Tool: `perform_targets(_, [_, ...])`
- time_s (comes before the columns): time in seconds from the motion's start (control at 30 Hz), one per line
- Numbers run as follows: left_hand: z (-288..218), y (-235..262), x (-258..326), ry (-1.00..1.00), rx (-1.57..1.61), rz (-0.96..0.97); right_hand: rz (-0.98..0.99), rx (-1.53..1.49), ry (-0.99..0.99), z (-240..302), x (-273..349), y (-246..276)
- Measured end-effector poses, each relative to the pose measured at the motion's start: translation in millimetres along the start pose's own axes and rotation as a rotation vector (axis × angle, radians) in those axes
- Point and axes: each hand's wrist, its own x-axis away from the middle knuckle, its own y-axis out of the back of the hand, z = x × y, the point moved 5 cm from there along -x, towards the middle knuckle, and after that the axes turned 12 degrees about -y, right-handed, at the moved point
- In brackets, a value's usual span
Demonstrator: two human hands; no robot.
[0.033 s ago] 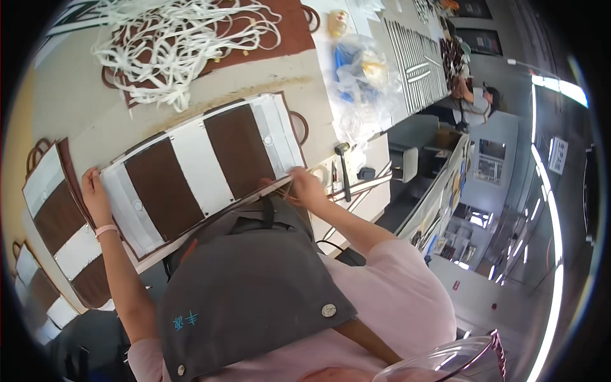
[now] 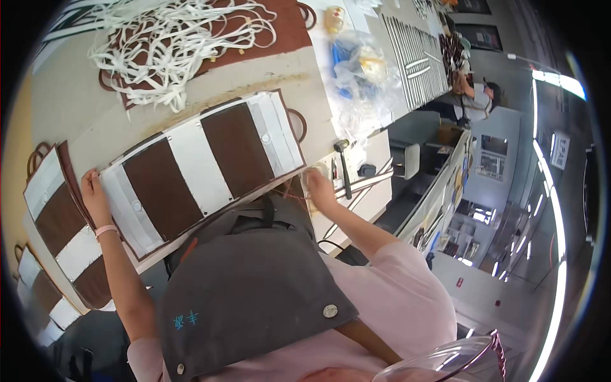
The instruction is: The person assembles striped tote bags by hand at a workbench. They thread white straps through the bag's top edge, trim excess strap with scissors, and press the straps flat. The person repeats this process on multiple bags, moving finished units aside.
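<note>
A long panel with brown and white stripes (image 2: pixel 203 165) lies flat across the pale worktable (image 2: pixel 70 102), with snap studs near both ends. My left hand (image 2: pixel 94 194) grips its left end, thumb on the white stripe, a pink band on the wrist. At the panel's lower right corner, my right hand (image 2: pixel 318 188) has its fingers curled on the edge. A grey apron and pink sleeves fill the lower middle of the view.
More striped panels (image 2: pixel 57 219) are stacked at the left. A tangle of white straps (image 2: pixel 172 44) lies on brown material at the back. A hammer (image 2: pixel 344 167) and clear plastic bags (image 2: pixel 363 63) sit right of the panel. Another person (image 2: pixel 476 95) works far right.
</note>
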Motion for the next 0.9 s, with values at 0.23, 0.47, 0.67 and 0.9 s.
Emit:
perform_targets(0.23, [34, 9, -7, -0.033, 0.059, -0.128, 0.039, -0.773, -0.728, -188, -29, -6])
perform_targets(0.47, [-101, 25, 39, -0.430, -0.663, -0.069, -0.418, -0.116, 0.063, -32, -34, 19])
perform_targets(0.67, [-109, 0, 84, -0.489, -0.766, 0.061, -0.131, -0.221, 0.911, 239, 6, -43])
perform_targets(0.9, [-90, 4, 60, -0.414, -0.771, 0.198, 0.039, -0.139, 1.174, 454, 39, -155])
